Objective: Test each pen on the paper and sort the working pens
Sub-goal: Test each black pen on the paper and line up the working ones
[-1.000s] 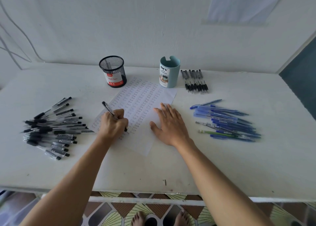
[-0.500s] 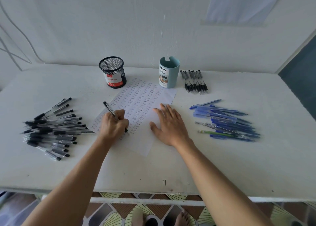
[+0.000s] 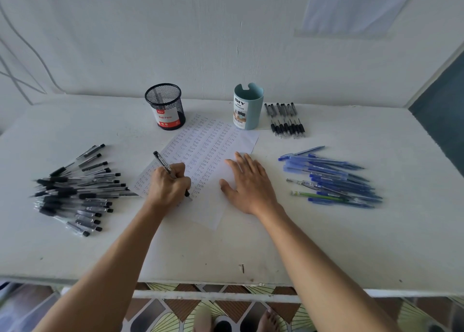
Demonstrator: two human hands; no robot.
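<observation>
Fingers (image 3: 178, 172) of the left hand (image 3: 167, 188) curl tightly round a black pen (image 3: 160, 161), whose tip rests on the paper (image 3: 216, 140) at the foot of the handwritten columns while its back end tilts up and away to the left. Beside it the right hand (image 3: 247, 183) lies flat on the blank right part of the sheet, fingers straight and spread, holding nothing. That sheet sits at an angle in the middle of the white table (image 3: 326, 243), filled with rows of the word "test". Just beyond its far edge stand a black mesh cup (image 3: 165, 106) with a red label and a teal desk organizer (image 3: 248, 106). A pile of black pens (image 3: 75, 191) lies to the left, its nearest tips just beside the paper's corner; a heap of blue pens (image 3: 331, 178) lies to the right, and a short row of black pens (image 3: 286, 120) sits right of the organizer.
</observation>
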